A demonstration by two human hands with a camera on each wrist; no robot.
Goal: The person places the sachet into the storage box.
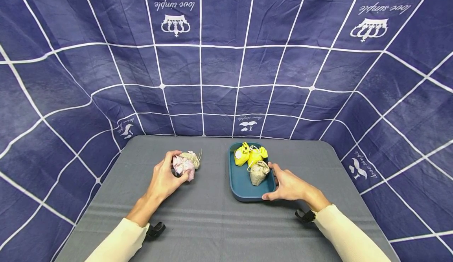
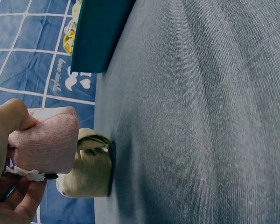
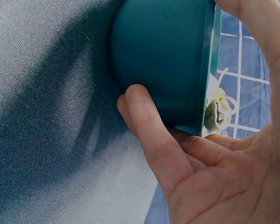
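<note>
Pink pouch (image 1: 184,166) and teal tray (image 1: 242,183) are held by separate hands (image 1: 164,178).

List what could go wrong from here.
The left grip holds the pink pouch close to the olive pouch, so it might knock that one over. The right grip is on the side of the teal tray; an uneven push could slide it, jostling the beige pouch and two yellow pouches inside.

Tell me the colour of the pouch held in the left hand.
The pouch is pale pink; the left wrist view shows it best.
</note>
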